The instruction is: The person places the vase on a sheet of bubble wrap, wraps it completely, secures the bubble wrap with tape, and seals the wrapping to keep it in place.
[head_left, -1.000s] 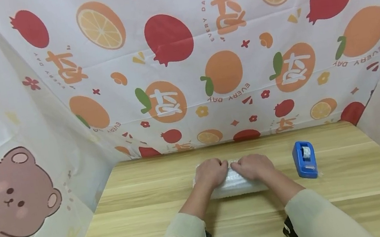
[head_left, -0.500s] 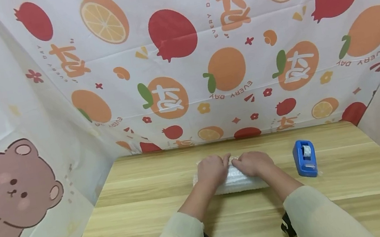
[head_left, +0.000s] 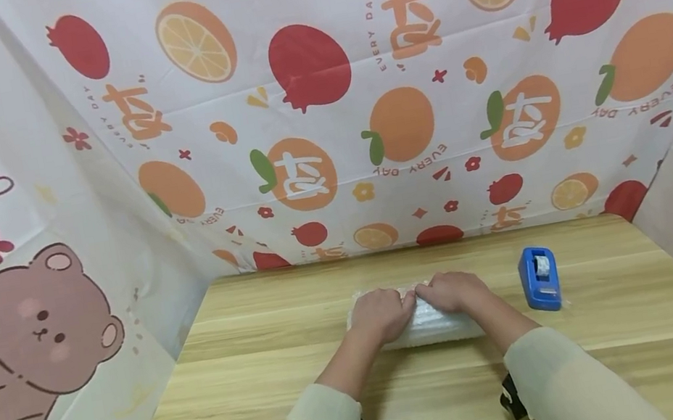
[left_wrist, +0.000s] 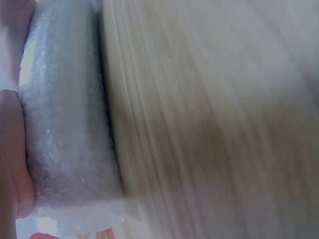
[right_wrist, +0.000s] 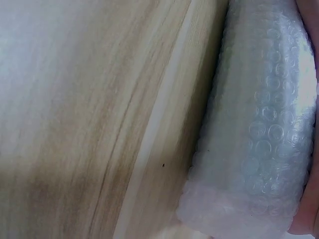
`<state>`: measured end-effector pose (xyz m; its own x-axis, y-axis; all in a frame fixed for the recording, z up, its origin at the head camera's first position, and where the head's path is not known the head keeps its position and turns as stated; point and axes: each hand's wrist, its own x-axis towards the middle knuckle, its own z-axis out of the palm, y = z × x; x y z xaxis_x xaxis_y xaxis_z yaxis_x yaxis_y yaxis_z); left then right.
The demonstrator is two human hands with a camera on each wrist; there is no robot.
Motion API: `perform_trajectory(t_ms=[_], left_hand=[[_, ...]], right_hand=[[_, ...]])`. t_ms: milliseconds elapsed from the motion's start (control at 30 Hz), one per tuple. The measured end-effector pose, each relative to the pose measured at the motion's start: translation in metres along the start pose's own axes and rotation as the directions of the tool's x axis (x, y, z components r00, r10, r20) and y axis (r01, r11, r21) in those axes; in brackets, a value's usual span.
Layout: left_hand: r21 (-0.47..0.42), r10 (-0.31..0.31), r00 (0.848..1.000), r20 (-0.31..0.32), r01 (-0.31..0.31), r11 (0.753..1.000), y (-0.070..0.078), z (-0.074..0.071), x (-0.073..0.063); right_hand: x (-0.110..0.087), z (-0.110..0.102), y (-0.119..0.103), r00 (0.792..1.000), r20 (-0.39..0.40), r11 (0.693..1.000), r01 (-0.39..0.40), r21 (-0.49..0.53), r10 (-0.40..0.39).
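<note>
A roll-shaped bundle in clear bubble wrap (head_left: 437, 326) lies crosswise on the wooden table. Its bubbles and one loose, flattened end show close up in the left wrist view, along the wrap's side (left_wrist: 70, 134). My left hand (head_left: 384, 314) grips the wrap over its top, left of the middle. From the right, my right hand (head_left: 455, 290) pinches the upper edge, and the two thumbs nearly meet. In the right wrist view the bubble wrap (right_wrist: 254, 134) fills the right side, with part of a hand (right_wrist: 306, 209) behind it. What lies inside the wrap cannot be made out.
A blue tape dispenser (head_left: 540, 280) with a roll of tape stands to the right of the bundle. The wooden table (head_left: 258, 384) ends at a fruit-printed cloth (head_left: 402, 126) behind, and pale cloth walls hang at both sides.
My left hand has shifted slightly toward me and to the right on the wrap, its thumb lower than before. The right hand stays on the upper edge. The head view has swung a little.
</note>
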<state>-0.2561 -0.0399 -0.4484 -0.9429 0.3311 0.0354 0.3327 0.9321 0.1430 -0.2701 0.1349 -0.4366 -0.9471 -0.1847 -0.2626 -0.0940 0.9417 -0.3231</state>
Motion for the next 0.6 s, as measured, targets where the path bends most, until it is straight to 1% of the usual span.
perform_trajectory(t_ms=[67,133,200,267,300,333,400,433,467,500,533,567,600], left_hand=[[0.014,-0.009,1.0,0.008,0.008,1.0,0.001,0.0,0.0],[0.031,-0.004,1.0,0.01,0.004,1.0,0.002,0.001,0.0],[0.04,0.008,1.0,0.005,-0.009,0.999,0.003,0.002,-0.001],[0.049,0.022,1.0,-0.005,-0.021,0.999,0.005,0.001,0.0],[0.055,0.026,1.0,-0.01,-0.026,0.998,0.006,0.001,0.0],[0.06,0.025,1.0,-0.013,-0.025,0.998,0.006,0.001,-0.001],[0.064,0.02,1.0,-0.02,-0.019,0.998,0.006,0.001,-0.001],[0.068,0.017,1.0,-0.018,-0.015,0.998,0.006,0.001,-0.001],[0.07,0.013,1.0,-0.013,-0.012,0.997,0.005,0.001,-0.001],[0.072,0.01,1.0,-0.008,-0.01,0.997,0.004,0.001,-0.001],[0.072,0.008,1.0,-0.001,-0.007,0.997,0.003,0.0,-0.001],[0.074,0.004,1.0,0.007,-0.005,0.997,0.002,0.0,-0.002],[0.074,0.0,1.0,0.015,-0.001,0.997,0.001,-0.001,-0.002]], right_hand=[[-0.002,0.0,0.0,1.0,0.004,1.0,0.003,0.007,-0.003],[-0.003,0.0,0.001,1.0,-0.009,1.0,0.015,0.01,-0.015],[-0.007,0.001,0.0,0.998,-0.049,0.999,0.034,-0.002,-0.034],[-0.01,0.003,0.0,0.988,-0.128,0.996,0.077,-0.052,-0.084],[-0.012,0.005,0.0,0.976,-0.179,0.99,0.107,-0.095,-0.123],[-0.014,0.006,0.0,0.958,-0.233,0.98,0.136,-0.149,-0.168],[-0.017,0.01,-0.002,0.909,-0.323,0.947,0.181,-0.266,-0.264],[-0.019,0.012,-0.003,0.882,-0.359,0.931,0.198,-0.306,-0.305],[-0.022,0.015,-0.005,0.861,-0.384,0.921,0.209,-0.328,-0.332],[-0.024,0.017,-0.006,0.85,-0.397,0.917,0.217,-0.334,-0.346],[-0.027,0.019,-0.007,0.849,-0.401,0.921,0.223,-0.32,-0.344],[-0.029,0.02,-0.008,0.853,-0.4,0.928,0.224,-0.299,-0.335],[-0.031,0.022,-0.01,0.864,-0.395,0.939,0.217,-0.267,-0.312]])
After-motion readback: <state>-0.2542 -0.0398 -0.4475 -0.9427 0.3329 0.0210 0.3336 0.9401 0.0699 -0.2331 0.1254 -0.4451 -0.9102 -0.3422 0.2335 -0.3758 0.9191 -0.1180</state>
